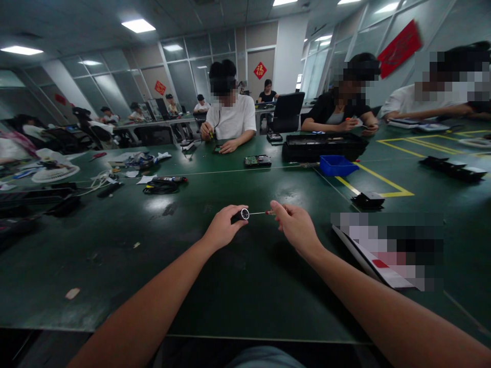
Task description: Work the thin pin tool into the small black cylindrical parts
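My left hand is closed around a small black cylinder with a bright silver ring at its right end. My right hand is closed on a thin screwdriver with a reddish grip, and its metal shaft points left into the cylinder's ringed end. Both hands are held just above the dark green table, about level with each other, near the middle of the view.
A blue bin and a long black tray stand beyond my hands. A small black part lies to the right, next to yellow floor-tape lines. Cables and clutter lie far left. Several people sit working across the table.
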A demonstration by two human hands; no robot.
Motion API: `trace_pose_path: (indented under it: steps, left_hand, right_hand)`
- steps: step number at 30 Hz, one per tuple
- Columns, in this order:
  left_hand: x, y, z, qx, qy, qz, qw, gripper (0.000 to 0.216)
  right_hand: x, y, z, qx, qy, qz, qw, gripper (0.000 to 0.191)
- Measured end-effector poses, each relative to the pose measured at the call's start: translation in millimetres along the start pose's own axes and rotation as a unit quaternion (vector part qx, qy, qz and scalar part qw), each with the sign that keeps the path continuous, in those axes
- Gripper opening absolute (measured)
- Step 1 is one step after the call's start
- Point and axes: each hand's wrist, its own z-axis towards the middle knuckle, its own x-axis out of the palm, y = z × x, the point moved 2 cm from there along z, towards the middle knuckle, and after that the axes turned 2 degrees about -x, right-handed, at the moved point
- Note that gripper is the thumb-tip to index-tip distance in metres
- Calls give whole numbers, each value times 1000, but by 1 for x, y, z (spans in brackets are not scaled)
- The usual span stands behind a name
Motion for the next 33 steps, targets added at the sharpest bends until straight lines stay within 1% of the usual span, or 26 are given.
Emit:
trace_pose_path:
  steps: [3,8,15,17,20,22,24,26,30,31,33]
  left_hand:
    - [0,-1,0,4,0,1,1000,40]
    - [0,0,1,7,1,0,1000,39]
    - [-1,0,1,4,0,1,1000,39]
    - [-2,-1,1,1,-1,3,1000,39]
    - [-2,0,1,2,-3,5,1000,39]
    - [-1,1,1,5,-1,7,1000,39]
    - [-1,2,1,8,2,9,1000,40]
    - [0,2,1,8,4,10,1000,40]
    - [0,2,1,15,0,3,1000,40]
    - [0,2,1,16,1,1,1000,40]
    - [0,1,1,16,2,1,1000,40]
  right_hand:
    - [1,0,0,1,3,-9,1000,53]
    - [1,2,2,-36,-16,-54,998,49]
    - [2,1,4,-61,3,-34,998,41]
    - [2,0,3,-76,18,-14,997,36]
    - [3,-1,2,-106,39,26,993,21]
    - [4,0,1,-114,47,35,992,17]
    - [4,1,0,-110,51,35,992,18]
    - [4,3,-1,-98,60,31,993,23]
    - [3,7,-4,-52,58,5,997,45]
    - [3,8,-4,-48,53,1,997,46]
    - [4,8,-4,-58,49,-4,997,42]
